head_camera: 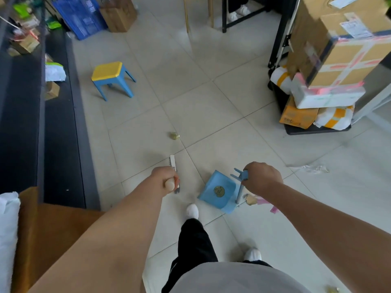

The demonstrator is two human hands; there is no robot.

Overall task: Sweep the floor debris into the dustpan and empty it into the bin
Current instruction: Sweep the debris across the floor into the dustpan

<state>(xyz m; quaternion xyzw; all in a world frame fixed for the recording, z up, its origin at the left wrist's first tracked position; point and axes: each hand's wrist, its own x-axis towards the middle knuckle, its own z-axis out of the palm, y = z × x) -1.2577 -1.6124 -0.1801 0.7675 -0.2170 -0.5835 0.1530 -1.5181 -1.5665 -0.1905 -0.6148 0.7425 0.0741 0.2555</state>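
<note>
Your left hand [167, 178] is closed around the top of the broom [173, 163] at centre frame. Seen straight down its length, the broom shows only a pale knob, a white strip and what may be bristles below, so the head's place on the floor is hard to judge. Your right hand [261, 176] is clenched on the top of the dustpan's upright handle. The blue dustpan [219, 191] rests on the floor just right of centre, near your forward shoe.

Both tools look like light, stiff plastic. The grips at the handle tops suit them, though a long-handled pan swings easily, so keep it pressed to the tile.

The debris is light and will skitter. A gold wrapper [174, 135] lies above centre, well apart from the pan. Pink scraps [264, 203] and a gold piece sit just beside the pan's lower right edge. A clear film [311, 167] lies at right; it is flimsy and may cling or drift, so sweep it slowly.

Both your arms reach forward and down, elbows nearly straight, wrists bent over the handles.
</note>
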